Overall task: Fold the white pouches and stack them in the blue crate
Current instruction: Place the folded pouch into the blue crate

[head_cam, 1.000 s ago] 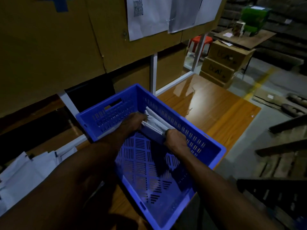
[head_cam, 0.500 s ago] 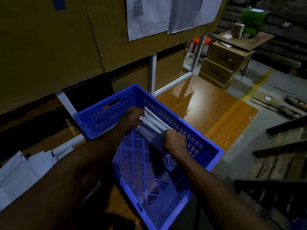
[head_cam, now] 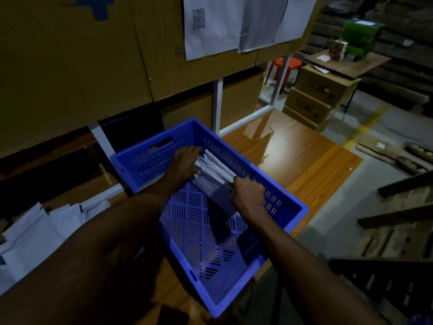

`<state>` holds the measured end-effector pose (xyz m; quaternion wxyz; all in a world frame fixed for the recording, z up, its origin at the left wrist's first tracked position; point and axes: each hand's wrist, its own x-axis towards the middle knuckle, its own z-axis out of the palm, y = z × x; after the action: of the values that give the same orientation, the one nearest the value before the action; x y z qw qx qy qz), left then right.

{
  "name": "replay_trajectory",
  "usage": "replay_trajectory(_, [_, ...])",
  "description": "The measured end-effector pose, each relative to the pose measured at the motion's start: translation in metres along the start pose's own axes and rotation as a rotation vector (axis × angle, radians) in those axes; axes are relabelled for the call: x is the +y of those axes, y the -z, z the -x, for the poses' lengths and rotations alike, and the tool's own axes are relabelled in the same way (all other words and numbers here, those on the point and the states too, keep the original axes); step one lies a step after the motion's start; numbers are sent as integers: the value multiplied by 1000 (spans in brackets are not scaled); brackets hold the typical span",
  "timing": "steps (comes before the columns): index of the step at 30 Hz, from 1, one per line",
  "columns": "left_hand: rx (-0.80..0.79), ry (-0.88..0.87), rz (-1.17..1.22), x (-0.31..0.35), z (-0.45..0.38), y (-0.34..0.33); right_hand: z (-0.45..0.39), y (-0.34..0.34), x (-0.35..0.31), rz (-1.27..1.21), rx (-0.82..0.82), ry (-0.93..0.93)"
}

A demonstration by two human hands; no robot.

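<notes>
Pressing in from both ends, I have the folded pouches (head_cam: pixel 214 174) standing on edge against the far long wall of the blue crate (head_cam: pixel 290 211). My right hand (head_cam: pixel 248 195) is curled in a fist round the near end of the bundle, and my left hand (head_cam: pixel 185 161) lies over the far end with fingers bent down onto it; whether the left thumb grips underneath I cannot tell. To do this well I judge I should keep both ends squeezed level, slide the bundle tight to the wall so no pouch fans out, and let go only once the edges line up. Most of the crate floor nearer me is bare slotted plastic. Left of the crate, on the desk (head_cam: pixel 304 165), a loose heap of unfolded pouches (head_cam: pixel 39 231) waits, partly cut off by the frame edge and my forearm. How many pouches are in the bundle is hard to count in this dim light. Further off stand cardboard boxes (head_cam: pixel 314 99) and a red stool (head_cam: pixel 283 64)
</notes>
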<state>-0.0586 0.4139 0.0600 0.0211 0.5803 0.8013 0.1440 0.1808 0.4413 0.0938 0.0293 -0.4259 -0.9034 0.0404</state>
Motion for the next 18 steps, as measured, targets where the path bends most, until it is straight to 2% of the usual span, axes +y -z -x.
replay_trajectory(6, [133, 23, 34, 16, 32, 18, 26, 5, -3, -48, 5, 28])
replay_trajectory(10, [144, 129, 49, 50, 72, 44, 50, 15, -10, -210, 37, 58])
replay_trajectory(12, [153, 136, 9, 68, 106, 53, 69, 22, -17, -311, 93, 92])
replay_trajectory(15, [292, 147, 22, 87, 173, 57, 104, 28, -27, -393, 127, 150])
replay_trajectory(18, [395, 237, 107, 99, 241, 53, 142, 25, -40, -484, 131, 204])
